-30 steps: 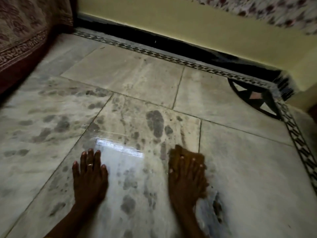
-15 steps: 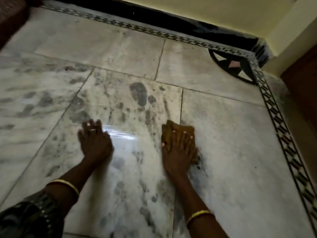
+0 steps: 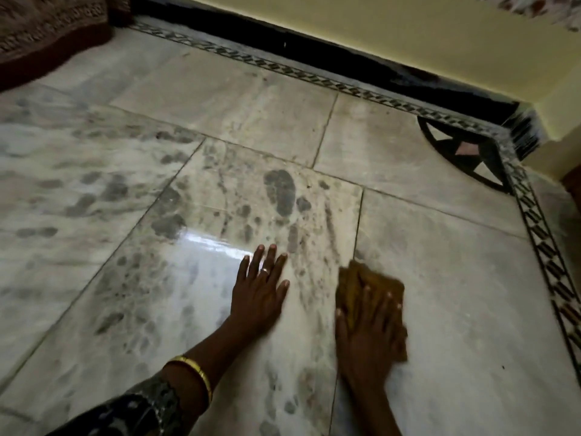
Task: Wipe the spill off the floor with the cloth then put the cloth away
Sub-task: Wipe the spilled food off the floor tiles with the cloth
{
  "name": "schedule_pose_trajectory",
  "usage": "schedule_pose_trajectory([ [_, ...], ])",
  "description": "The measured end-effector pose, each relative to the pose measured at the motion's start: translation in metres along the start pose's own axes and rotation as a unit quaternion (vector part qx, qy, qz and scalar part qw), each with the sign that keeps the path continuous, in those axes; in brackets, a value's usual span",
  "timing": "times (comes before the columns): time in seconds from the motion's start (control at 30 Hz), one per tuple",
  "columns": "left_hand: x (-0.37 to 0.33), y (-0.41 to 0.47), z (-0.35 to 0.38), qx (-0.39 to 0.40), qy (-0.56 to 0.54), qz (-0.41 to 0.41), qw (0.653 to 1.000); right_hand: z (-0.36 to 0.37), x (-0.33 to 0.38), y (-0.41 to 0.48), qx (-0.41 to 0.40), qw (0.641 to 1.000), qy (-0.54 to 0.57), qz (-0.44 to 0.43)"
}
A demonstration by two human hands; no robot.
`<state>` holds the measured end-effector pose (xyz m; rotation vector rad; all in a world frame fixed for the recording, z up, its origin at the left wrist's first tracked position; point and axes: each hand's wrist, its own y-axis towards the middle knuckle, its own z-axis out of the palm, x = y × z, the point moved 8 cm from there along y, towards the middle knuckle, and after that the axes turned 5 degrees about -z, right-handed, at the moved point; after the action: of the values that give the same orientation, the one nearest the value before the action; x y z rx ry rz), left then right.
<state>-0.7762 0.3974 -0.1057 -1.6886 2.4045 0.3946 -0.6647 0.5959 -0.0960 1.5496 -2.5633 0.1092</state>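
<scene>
My right-hand fingers [image 3: 382,305] lie spread and flat on top of the mustard-brown cloth [image 3: 355,284], pressing it to the marble floor [image 3: 456,294]; the right hand [image 3: 366,335] grips nothing, it only pins the cloth down across the joint between two tiles. The left hand [image 3: 259,297] is just beside it, palm down on bare tile, fingers splayed, a ring [image 3: 265,270] on one finger and a gold bangle [image 3: 195,371] at the wrist. Just past the left hand I see a bright wet sheen [image 3: 213,243]. Farther off, a patterned border strip [image 3: 314,77] meets the black skirting [image 3: 345,58], and a dark patterned fabric [image 3: 47,29] sits far left.
</scene>
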Motion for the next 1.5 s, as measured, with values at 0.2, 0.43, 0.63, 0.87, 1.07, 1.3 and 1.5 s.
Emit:
schedule_pose_trajectory([
  [0.2,0.0,0.002,0.001,-0.037,-0.021,0.009,0.999,0.004,-0.007,0.061,-0.025,0.999,0.005,0.024],
  [0.43,0.02,0.028,-0.026,-0.076,-0.086,-0.023,0.993,0.012,0.136,0.15,-0.02,0.998,0.044,-0.045],
  [0.63,0.108,0.113,-0.039,-0.045,0.001,-0.129,0.991,0.028,0.148,0.118,0.044,0.969,-0.004,-0.244],
  [0.87,0.157,0.12,-0.029,-0.048,0.061,-0.14,0.987,0.013,0.079,0.213,0.036,0.999,0.024,0.024],
  [1.07,0.159,0.12,-0.029,-0.037,0.028,-0.159,0.986,0.039,0.248,0.228,-0.006,0.989,0.056,-0.135],
  [1.3,0.188,0.115,-0.038,-0.038,-0.009,-0.15,0.988,0.036,0.259,0.171,-0.036,0.93,-0.004,-0.366],
  [1.5,0.209,0.106,-0.048,-0.082,-0.048,-0.179,0.979,0.045,0.276,0.24,0.009,0.987,0.031,-0.158],
])
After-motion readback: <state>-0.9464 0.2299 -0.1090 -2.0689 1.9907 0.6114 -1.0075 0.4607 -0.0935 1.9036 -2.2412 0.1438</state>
